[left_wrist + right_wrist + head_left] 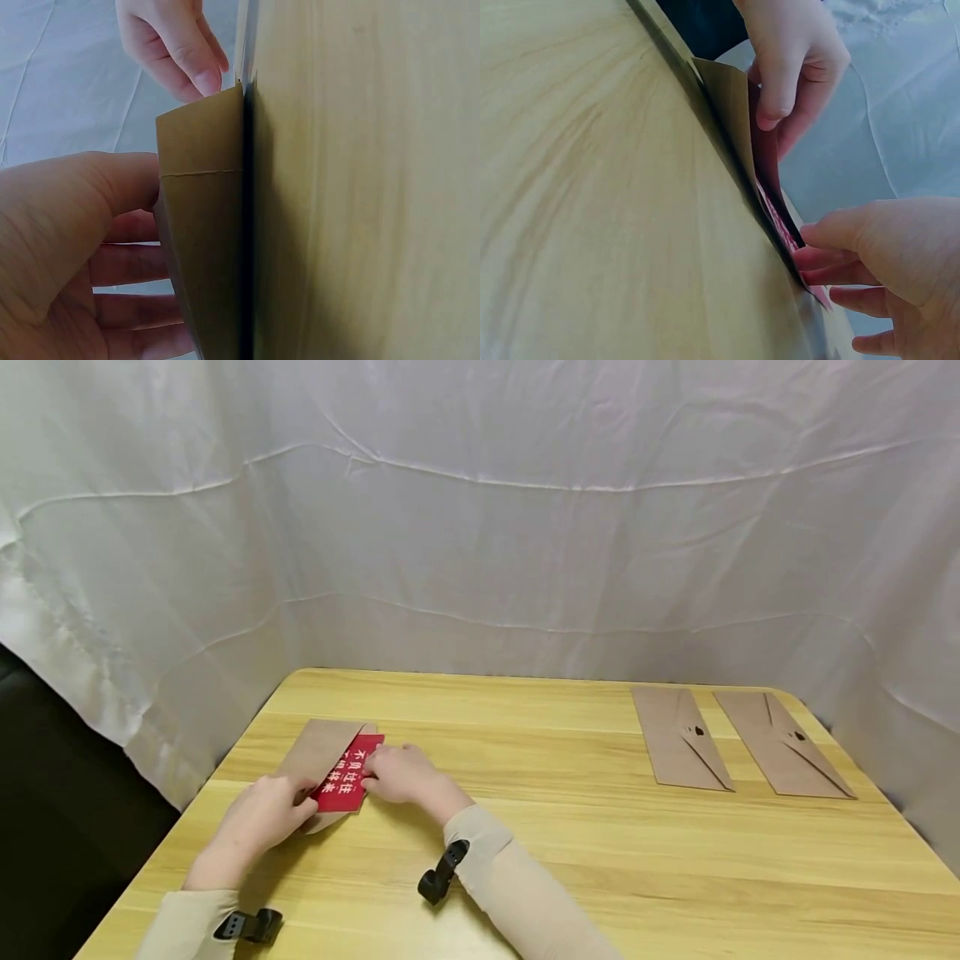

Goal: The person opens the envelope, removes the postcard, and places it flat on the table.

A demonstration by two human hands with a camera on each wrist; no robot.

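Observation:
A brown kraft-paper envelope [318, 747] lies at the table's left side, its mouth facing right with the flap [201, 139] folded out. Part of a red card [348, 777] with white Chinese characters sticks out of the mouth; the rest is hidden inside the envelope. My left hand [262, 814] holds the envelope at its near edge, the thumb at the mouth and the fingers on the outer side, as the right wrist view shows. At the card's right edge, the fingertips of my right hand [405, 774] pinch the card.
Two more brown envelopes, one [678, 739] beside the other [783, 743], lie closed at the table's far right, each with a small dark mark. A pale curtain [525, 543] hangs behind the wooden table [525, 860]. Something black [60, 785] stands beyond the left edge.

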